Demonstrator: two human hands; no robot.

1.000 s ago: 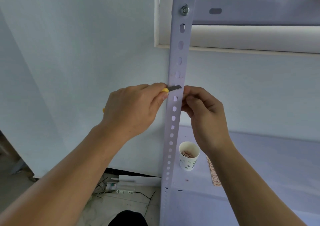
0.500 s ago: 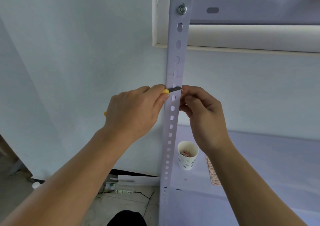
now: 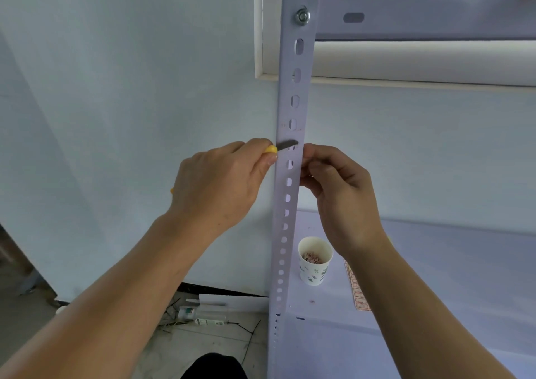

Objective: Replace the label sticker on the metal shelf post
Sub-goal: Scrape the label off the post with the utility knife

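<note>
A pale perforated metal shelf post (image 3: 291,204) runs upright through the middle of the view. My left hand (image 3: 220,181) grips a yellow-handled utility knife (image 3: 282,146), whose dark blade lies flat across the post's face. Faint brownish sticker residue (image 3: 293,129) marks the post just above the blade. My right hand (image 3: 339,187) has its fingers curled against the post's right edge at blade height; whether they pinch anything is hidden. A sheet of red-printed label stickers (image 3: 358,291) lies on the shelf, partly behind my right forearm.
A paper cup (image 3: 314,262) holding scraps stands on the lavender shelf board (image 3: 464,277) right of the post. A horizontal shelf beam (image 3: 420,22) is bolted to the post above. Tubes, papers and cables (image 3: 208,315) litter the floor below left. A white wall lies behind.
The view has shifted slightly, so the post sits a little left in frame. Both hands and the blade stay at the same spot on the post.
</note>
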